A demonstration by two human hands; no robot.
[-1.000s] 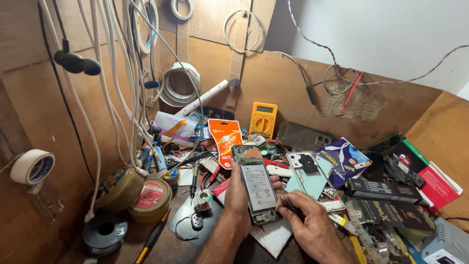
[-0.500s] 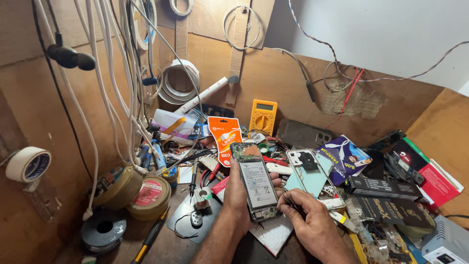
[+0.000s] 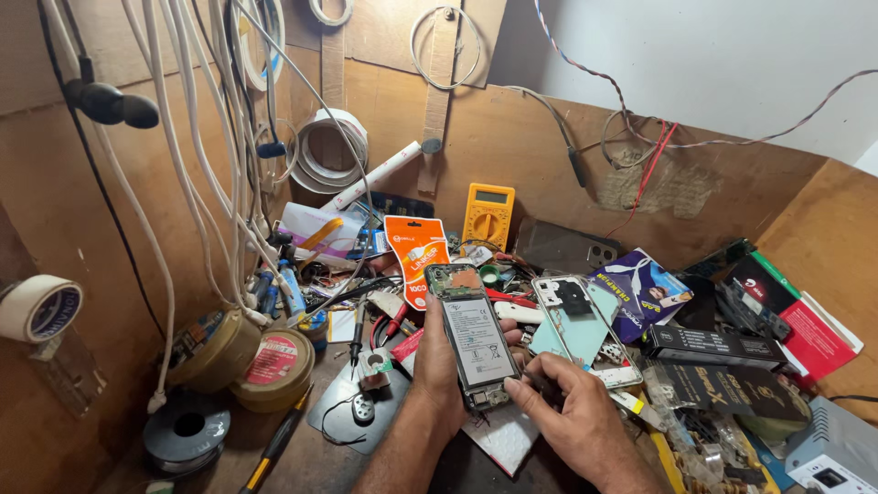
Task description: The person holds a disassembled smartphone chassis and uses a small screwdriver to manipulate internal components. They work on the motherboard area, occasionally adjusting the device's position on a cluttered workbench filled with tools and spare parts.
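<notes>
A: Item one, opened phone, back cover off, battery showing. Location?

B: Above the cluttered desk, cradled in the left hand. Fingers wrapped round its left edge and underside, closed on the body.

A: Long axis?

B: Runs away from the person, tilted a little left at the far end. Near end, the bottom edge, points toward the right hand.

A: Right hand, condition?

B: Fingertips pressed together at the phone's lower right corner, touching it. Whether they pinch a small tool or part, I cannot tell. It is the hand nearer that bottom edge.

A: Adjacent items?

B: Pale green back cover just right of the phone; yellow multimeter well behind; orange packet behind and left.
</notes>
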